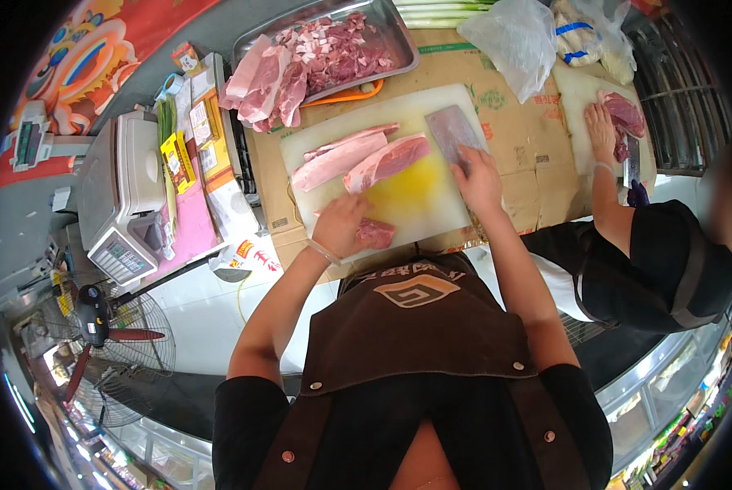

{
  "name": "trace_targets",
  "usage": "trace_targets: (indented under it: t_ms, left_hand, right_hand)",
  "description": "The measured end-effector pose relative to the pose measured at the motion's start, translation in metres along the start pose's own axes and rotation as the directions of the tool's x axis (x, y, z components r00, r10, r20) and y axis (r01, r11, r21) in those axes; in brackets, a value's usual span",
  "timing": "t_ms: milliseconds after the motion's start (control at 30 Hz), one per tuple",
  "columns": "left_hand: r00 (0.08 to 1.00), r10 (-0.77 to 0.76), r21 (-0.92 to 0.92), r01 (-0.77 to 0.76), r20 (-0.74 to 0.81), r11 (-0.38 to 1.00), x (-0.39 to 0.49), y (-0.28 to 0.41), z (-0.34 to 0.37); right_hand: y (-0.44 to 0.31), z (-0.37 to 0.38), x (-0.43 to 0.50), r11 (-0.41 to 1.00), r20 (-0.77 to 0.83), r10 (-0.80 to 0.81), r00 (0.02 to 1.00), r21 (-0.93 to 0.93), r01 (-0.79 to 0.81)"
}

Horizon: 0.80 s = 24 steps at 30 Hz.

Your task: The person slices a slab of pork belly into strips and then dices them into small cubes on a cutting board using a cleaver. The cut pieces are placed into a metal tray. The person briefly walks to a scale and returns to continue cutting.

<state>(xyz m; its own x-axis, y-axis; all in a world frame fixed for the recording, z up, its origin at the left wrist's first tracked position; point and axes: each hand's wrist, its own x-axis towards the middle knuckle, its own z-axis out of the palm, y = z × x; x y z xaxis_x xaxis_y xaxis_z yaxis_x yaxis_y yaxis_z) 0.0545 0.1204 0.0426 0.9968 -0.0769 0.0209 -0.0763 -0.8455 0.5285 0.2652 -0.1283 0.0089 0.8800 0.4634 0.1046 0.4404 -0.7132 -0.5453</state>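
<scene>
My left hand (340,225) rests on a small piece of raw meat (376,234) at the near left edge of a white cutting board (415,228). Its fingers are bent and partly hide the meat. A cleaver (450,130) lies flat near the board's right side. My right hand (481,180) is at the cleaver's near end, covering its handle, with fingers on the blade. Between the hands and the far edge lie long strips of raw pork: a pale, fatty one (340,162), a redder one (390,162) beside it, and a thin one behind.
A metal tray (410,58) of cut meat stands behind the board, with slabs over its left corner. Plastic bags (513,46) lie at the back right. A co-worker's hand (600,131) touches meat on another board (577,147). A weighing scale (124,196) stands left.
</scene>
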Motion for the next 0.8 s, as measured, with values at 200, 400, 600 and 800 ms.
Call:
trace_targets:
  t_ms: [200, 400, 600, 800]
  left_hand:
    - [0.968, -0.077, 0.207, 0.027, 0.239, 0.978, -0.008, -0.011, 0.018]
    - [0.983, -0.052, 0.198, 0.016, 0.175, 0.98, -0.002, -0.01, 0.018]
    - [0.922, -0.387, -0.183, 0.377, -0.018, 0.908, -0.001, -0.017, -0.032]
    - [0.668, -0.543, -0.354, 0.413, -0.509, 0.839, 0.056, -0.082, -0.147]
  right_hand:
    - [0.027, -0.022, -0.072, 0.986, 0.129, 0.123, 0.984, -0.126, -0.107]
    - [0.03, -0.018, -0.09, 0.987, 0.172, 0.15, 0.974, -0.09, -0.136]
    - [0.032, -0.015, -0.091, 0.985, 0.177, 0.174, 0.969, -0.048, -0.169]
    - [0.04, -0.011, -0.092, 0.992, 0.152, 0.121, 0.981, -0.052, -0.114]
